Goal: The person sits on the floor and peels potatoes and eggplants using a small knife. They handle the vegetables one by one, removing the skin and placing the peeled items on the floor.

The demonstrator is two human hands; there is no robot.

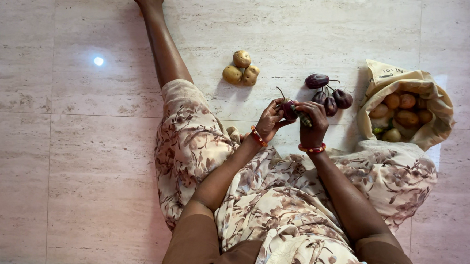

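Head view — both hands [293, 118] hide most of a small aubergine [289, 109].

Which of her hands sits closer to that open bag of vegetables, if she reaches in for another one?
The right hand, probably. It is on the side of the cloth bag; the left hand is farther off, and both touch a small aubergine.

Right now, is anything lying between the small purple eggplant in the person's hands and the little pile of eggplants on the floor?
Nothing visible does. Both the left hand and the right hand hold the eggplant just beside the pile of eggplants, with only bare floor between. The potatoes and the cloth bag sit off to the sides.
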